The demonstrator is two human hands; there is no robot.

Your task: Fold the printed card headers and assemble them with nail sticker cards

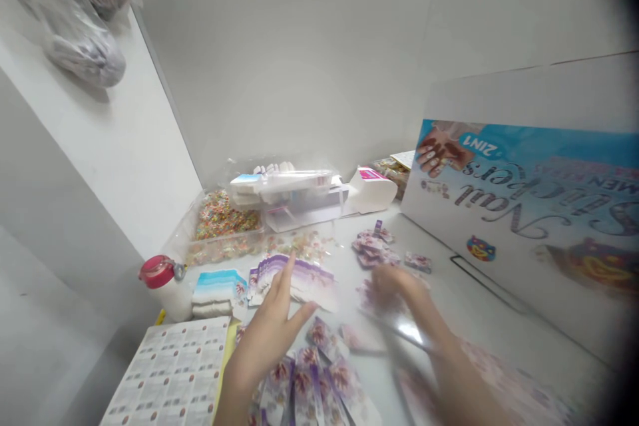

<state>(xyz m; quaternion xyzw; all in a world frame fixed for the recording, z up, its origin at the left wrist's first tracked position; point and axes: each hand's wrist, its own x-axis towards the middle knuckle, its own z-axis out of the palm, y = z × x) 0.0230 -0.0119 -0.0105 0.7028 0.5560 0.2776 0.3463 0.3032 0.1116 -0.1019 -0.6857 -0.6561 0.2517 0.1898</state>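
Note:
My left hand is open, fingers apart, just in front of a fanned stack of purple-edged cards. My right hand is smeared by motion over pink and purple packets; whether it holds anything cannot be made out. Beyond it lies a loose pile of small purple packets. Several floral purple packets are spread below and between my hands. A stack of blue-topped cards sits left of the fan.
A red-lidded bottle and a sticker sheet are on the left. Behind stand a tray of colourful beads and clear plastic boxes. A large printed box takes up the right side.

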